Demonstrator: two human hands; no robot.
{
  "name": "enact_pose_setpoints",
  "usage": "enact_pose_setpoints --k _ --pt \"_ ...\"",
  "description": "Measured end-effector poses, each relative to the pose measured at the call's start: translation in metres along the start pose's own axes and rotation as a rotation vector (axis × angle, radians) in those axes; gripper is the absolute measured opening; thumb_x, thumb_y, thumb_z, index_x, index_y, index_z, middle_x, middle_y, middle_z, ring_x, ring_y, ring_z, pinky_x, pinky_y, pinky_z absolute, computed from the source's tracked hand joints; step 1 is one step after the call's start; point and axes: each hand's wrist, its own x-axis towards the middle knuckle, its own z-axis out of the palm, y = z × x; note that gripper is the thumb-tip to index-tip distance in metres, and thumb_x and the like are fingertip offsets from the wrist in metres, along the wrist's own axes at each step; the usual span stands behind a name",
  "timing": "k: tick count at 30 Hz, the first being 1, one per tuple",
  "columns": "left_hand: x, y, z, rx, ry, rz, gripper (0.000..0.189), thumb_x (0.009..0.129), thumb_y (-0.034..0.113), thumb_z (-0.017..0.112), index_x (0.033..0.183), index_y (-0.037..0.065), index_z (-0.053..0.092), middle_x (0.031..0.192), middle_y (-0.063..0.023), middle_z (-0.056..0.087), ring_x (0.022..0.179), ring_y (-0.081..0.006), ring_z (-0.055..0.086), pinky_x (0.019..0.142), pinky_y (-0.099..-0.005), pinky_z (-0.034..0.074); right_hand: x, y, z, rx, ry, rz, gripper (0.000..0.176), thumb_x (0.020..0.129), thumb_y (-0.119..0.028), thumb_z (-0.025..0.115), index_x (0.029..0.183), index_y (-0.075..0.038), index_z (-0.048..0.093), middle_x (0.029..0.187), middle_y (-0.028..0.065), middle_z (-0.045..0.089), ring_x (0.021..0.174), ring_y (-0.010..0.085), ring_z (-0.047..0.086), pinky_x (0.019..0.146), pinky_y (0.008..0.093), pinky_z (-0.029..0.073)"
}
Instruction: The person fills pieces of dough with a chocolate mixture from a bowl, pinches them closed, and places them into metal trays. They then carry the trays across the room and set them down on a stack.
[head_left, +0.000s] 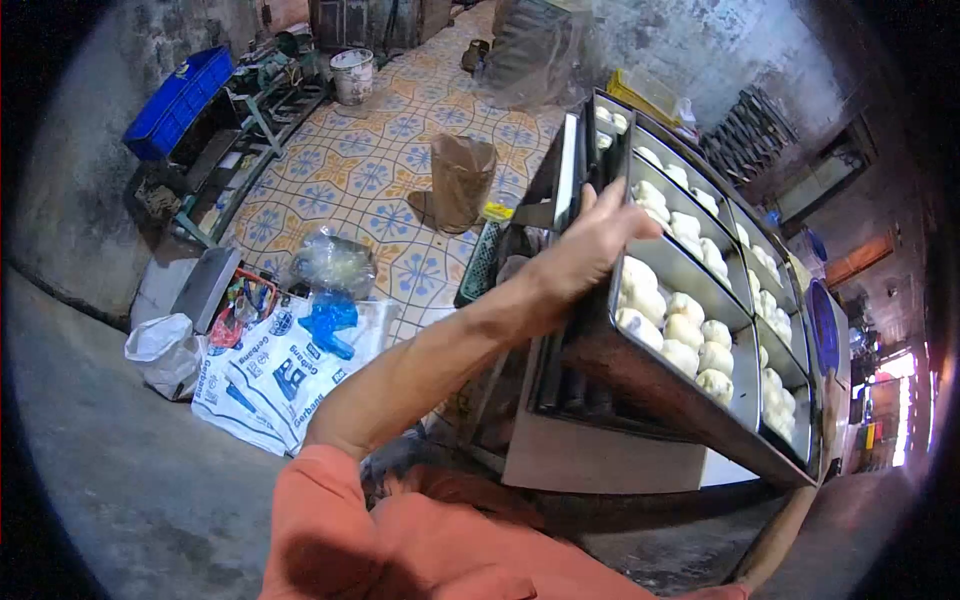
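Observation:
A large dark metal tray (655,375), split into compartments, is held up at a tilt on the right. Several pale dough balls (685,330) sit in groups inside the compartments. My left hand (598,235) grips the tray's near left edge, thumb and fingers over the rim. At the lower right my right forearm reaches up to the tray's far corner; the hand itself is hidden behind the tray. Under the tray are other dark trays (580,395) and a pale board (600,455).
A brown paper sack (462,182) stands on the tiled floor. To the left are a white printed sheet (270,375), a blue plastic bag (328,325), a white bag (165,352) and a blue crate (180,103) on a metal frame. A white bucket (352,77) stands farther back.

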Motion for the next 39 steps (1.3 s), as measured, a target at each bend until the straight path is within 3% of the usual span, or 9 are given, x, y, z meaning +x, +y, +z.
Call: enact_pose_setpoints --k 3,8,12,18,21,26,27,31,39 --pt "-0.002 -0.007 -0.014 -0.098 -0.099 -0.046 0.064 0.089 0.046 0.053 0.139 0.008 0.042 0.138 -0.0202 0.048 0.144 -0.0382 0.011 0.115 -0.0469 -0.010 -0.002 -0.006 0.002 -0.011 -0.011 0.007 0.037 0.097 -0.026 0.052 0.123 0.001 0.056 0.125 0.0145 0.045 0.106 0.0234 0.052 0.092 0.0340 0.044" --pt "-0.009 -0.007 -0.020 -0.194 -0.100 -0.089 0.074 0.089 0.032 0.058 0.151 0.004 0.027 0.136 -0.0124 0.051 0.121 -0.0197 0.048 0.108 -0.0305 0.031 0.005 -0.006 0.001 -0.026 -0.033 -0.005 0.038 0.098 -0.024 0.051 0.126 0.001 0.054 0.130 0.0158 0.042 0.111 0.0246 0.051 0.095 0.0347 0.044" --pt "-0.008 -0.005 -0.031 -0.059 -0.045 -0.104 0.068 0.086 0.012 0.051 0.150 0.005 0.030 0.102 -0.0004 0.059 0.083 -0.0046 0.055 0.074 -0.0214 0.048 -0.001 -0.003 0.002 -0.023 -0.028 0.020 0.039 0.099 -0.023 0.050 0.128 0.002 0.053 0.135 0.0169 0.040 0.115 0.0256 0.050 0.097 0.0353 0.043" --pt "0.003 0.008 -0.066 -0.174 -0.032 -0.149 0.075 0.082 0.006 0.050 0.152 0.000 0.023 0.112 -0.0029 0.059 0.087 -0.0050 0.053 0.080 -0.0193 0.045 -0.026 -0.020 0.013 -0.094 0.016 0.108 0.040 0.100 -0.022 0.049 0.131 0.003 0.052 0.141 0.0185 0.036 0.120 0.0271 0.048 0.100 0.0361 0.042" --pt "0.014 0.014 -0.102 -0.123 -0.024 -0.048 0.074 0.089 0.015 0.050 0.151 -0.006 0.017 0.077 0.0010 0.054 0.069 -0.0065 0.048 0.065 -0.0202 0.041 -0.042 -0.037 0.031 -0.129 0.050 0.159 0.041 0.100 -0.021 0.048 0.133 0.004 0.051 0.144 0.0193 0.034 0.123 0.0278 0.047 0.102 0.0365 0.042" --pt "0.038 0.058 -0.203 -0.215 -0.219 -0.071 0.075 0.083 0.009 0.047 0.152 -0.002 0.019 0.142 -0.0104 0.043 0.114 -0.0117 0.051 0.097 -0.0251 0.042 -0.056 -0.086 0.097 -0.181 0.118 0.193 0.041 0.099 -0.021 0.050 0.132 0.003 0.052 0.141 0.0178 0.037 0.122 0.0264 0.048 0.102 0.0354 0.041" --pt "0.041 0.070 -0.220 -0.257 -0.188 -0.070 0.074 0.084 0.007 0.044 0.152 -0.001 0.018 0.120 -0.0058 0.048 0.094 -0.0081 0.049 0.081 -0.0224 0.042 -0.053 -0.097 0.118 -0.195 0.124 0.177 0.041 0.099 -0.022 0.051 0.131 0.003 0.053 0.138 0.0167 0.039 0.120 0.0253 0.049 0.101 0.0346 0.041" --pt "0.037 0.114 -0.275 -0.340 -0.134 -0.057 0.077 0.080 0.004 0.043 0.153 0.000 0.018 0.122 -0.0099 0.053 0.097 -0.0104 0.053 0.085 -0.0229 0.044 -0.032 -0.129 0.182 -0.226 0.122 0.092 0.041 0.096 -0.024 0.054 0.128 0.001 0.056 0.126 0.0122 0.048 0.113 0.0210 0.051 0.097 0.0316 0.041" --pt "0.021 0.135 -0.390 -0.203 0.118 0.069 0.086 0.072 0.008 0.047 0.152 -0.005 0.017 0.153 -0.0156 0.030 0.140 -0.0200 0.031 0.116 -0.0300 0.019 0.074 -0.222 0.392 -0.032 -0.076 -0.042 0.036 0.091 -0.027 0.061 0.118 -0.003 0.061 0.105 0.0040 0.059 0.099 0.0128 0.055 0.089 0.0261 0.041"
